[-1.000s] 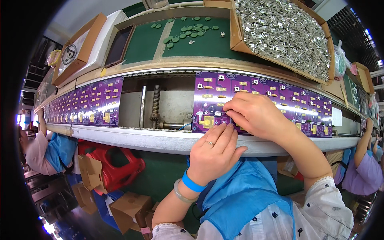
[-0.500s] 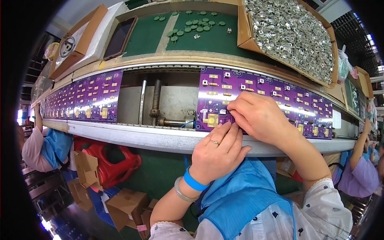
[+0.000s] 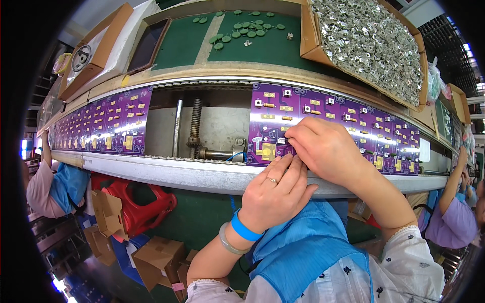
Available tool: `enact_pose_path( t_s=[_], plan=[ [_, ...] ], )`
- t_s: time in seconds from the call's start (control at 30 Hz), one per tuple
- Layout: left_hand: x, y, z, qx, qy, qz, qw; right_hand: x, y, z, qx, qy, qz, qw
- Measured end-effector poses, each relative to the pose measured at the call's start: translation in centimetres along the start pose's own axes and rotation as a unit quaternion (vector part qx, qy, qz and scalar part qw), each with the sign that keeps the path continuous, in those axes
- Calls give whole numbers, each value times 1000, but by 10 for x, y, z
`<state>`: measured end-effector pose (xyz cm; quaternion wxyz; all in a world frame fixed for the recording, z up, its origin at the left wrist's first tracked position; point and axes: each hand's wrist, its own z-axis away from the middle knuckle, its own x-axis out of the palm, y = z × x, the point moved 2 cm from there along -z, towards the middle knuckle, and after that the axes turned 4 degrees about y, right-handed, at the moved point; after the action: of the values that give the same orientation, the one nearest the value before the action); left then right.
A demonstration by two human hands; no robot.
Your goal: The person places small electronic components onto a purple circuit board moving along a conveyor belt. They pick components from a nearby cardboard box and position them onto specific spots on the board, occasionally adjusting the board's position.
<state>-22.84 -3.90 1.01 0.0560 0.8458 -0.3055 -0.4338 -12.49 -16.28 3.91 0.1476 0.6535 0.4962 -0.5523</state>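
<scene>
A purple circuit board panel (image 3: 268, 118) with small white square parts, tan resistors and gold pads lies on the conveyor rails before me. Over its lower left part, my right hand (image 3: 323, 146) is closed in a pinch, thumb and index tips down at the board. Whatever they hold is hidden by the fingertips. My left hand (image 3: 275, 189) rests with stretched fingers at the panel's near edge, just below the right fingertips, and its palm lies over the metal rail (image 3: 202, 174). No object shows in it.
Beyond the rail stands a cardboard box (image 3: 309, 40) heaped with small metal clips. Green disc components (image 3: 247, 28) lie scattered on the green bench. Another purple panel (image 3: 118, 121) sits left, past a gap with a threaded rod (image 3: 195, 121). Co-workers (image 3: 48, 187) flank me.
Both hands keep their place on the board, the right still pinched. The whole view has shifted very slightly; otherwise hardly anything differs.
</scene>
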Motion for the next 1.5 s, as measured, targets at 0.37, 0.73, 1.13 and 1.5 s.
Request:
enact_pose_path(
  t_s=[0.37, 0.73, 1.13, 1.5],
  plan=[
    [2, 1, 2, -3, 4, 6, 1000, 2, -7, 3, -14, -8, 46, 999],
    [-50, -46, -28, -228, 13, 143, 963, -15, -25, 33, 25, 95, 17, 995],
    [6, -131, -58, -629, -305, 627, 344, 9, -55, 69, 70, 85, 39, 993],
    [19, -131, -59, -654, -315, 630, 275, 7, -50, 65, 124, 101, -24, 987]
  ],
)
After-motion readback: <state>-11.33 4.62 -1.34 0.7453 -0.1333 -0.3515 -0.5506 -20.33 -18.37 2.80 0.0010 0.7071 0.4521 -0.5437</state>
